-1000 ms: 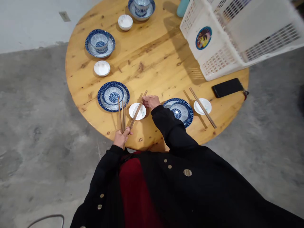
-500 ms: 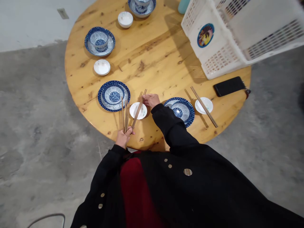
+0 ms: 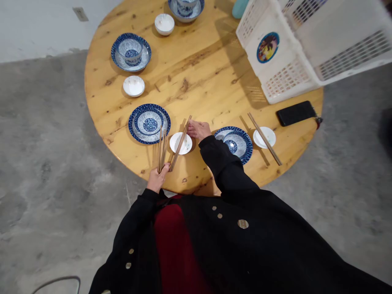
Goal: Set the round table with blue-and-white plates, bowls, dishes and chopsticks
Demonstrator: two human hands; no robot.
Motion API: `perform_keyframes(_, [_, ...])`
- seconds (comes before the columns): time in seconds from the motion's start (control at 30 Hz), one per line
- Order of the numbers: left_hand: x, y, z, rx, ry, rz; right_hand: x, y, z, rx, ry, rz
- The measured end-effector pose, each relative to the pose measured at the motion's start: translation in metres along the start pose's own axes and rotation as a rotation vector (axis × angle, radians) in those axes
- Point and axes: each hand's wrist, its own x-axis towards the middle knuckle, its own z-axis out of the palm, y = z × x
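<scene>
The left hand (image 3: pixel 158 179), gripping the upright chopsticks (image 3: pixel 163 149), has just let go of the chopstick pair (image 3: pixel 181 143) lying across the near-middle white dish (image 3: pixel 186 148), while the right hand (image 3: pixel 199 130) extends loosened fingers beside the far tips, so this pair appears set.

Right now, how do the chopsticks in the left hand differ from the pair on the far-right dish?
The held chopsticks are in the left hand; the resting pair lies across a dish, untouched. The held chopsticks fan apart; the resting pair lies close together. Both are thin and brown.
</scene>
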Motion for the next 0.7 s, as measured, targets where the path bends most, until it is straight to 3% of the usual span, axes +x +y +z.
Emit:
perform_keyframes(0.13, [-0.008, 0.010, -0.029, 0.114, 0.010, 0.156, -0.023, 0.003, -0.015, -0.146, 0.179, -0.344])
perform_keyframes(0.23, [-0.017, 0.027, -0.048, 0.134, -0.124, 0.153, -0.062, -0.007, -0.016, -0.163, 0.214, -0.513])
perform_keyframes(0.33, [-0.020, 0.045, -0.058, 0.079, -0.360, 0.089, -0.110, -0.023, 0.005, -0.135, -0.001, -0.486])
perform_keyframes(0.5, [-0.009, 0.058, -0.061, 0.068, -0.610, 0.087, -0.168, -0.034, 0.072, 0.137, -0.382, -0.276])
perform_keyframes(0.6, [0.006, 0.053, -0.062, 0.118, -0.634, 0.120, -0.183, -0.024, 0.108, 0.300, -0.414, -0.137])
perform_keyframes(0.7, [0.023, 0.046, -0.064, 0.126, -0.502, 0.027, -0.192, -0.011, 0.128, 0.276, -0.310, -0.200])
